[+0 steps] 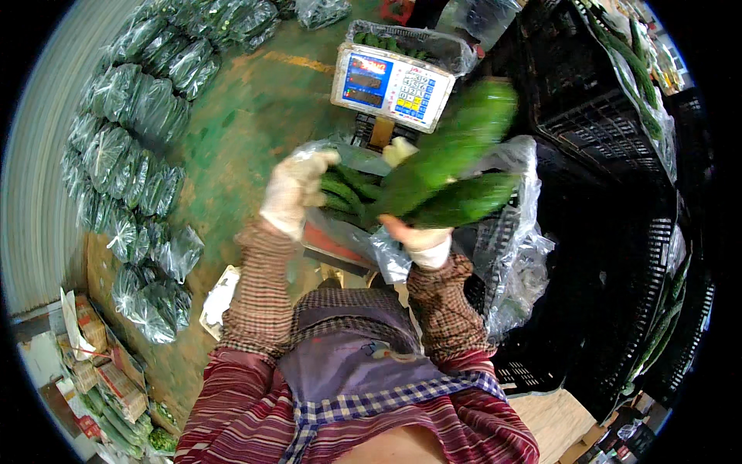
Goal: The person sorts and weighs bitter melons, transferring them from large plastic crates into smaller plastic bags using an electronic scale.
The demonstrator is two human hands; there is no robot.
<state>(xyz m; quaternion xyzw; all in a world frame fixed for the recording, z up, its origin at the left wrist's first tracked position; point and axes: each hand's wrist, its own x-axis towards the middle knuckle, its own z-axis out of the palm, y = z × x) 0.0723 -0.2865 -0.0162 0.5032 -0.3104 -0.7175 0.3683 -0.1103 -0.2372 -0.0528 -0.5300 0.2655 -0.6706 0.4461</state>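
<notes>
My right hand (417, 234), in a pale glove with bare-looking fingertips, is closed round several green cucumbers (452, 155). They are smeared by motion and tilt up to the right. My left hand (297, 185), in a whitish glove, has its fingers curled at the edge of a clear plastic bag (313, 147). More cucumbers (340, 192) lie between the hands, in or beside the bag; I cannot tell which. Just beyond, a weighing scale's display panel (394, 87) with a keypad stands on a post.
Many clear bags of cucumbers (147, 104) lie in rows on the green floor at the left. Stacked black crates (591, 116) rise at the right. A plastic-lined crate (525, 232) stands by my right arm. Behind the scale is another crate (456, 50). Cardboard boxes (120, 379) sit lower left.
</notes>
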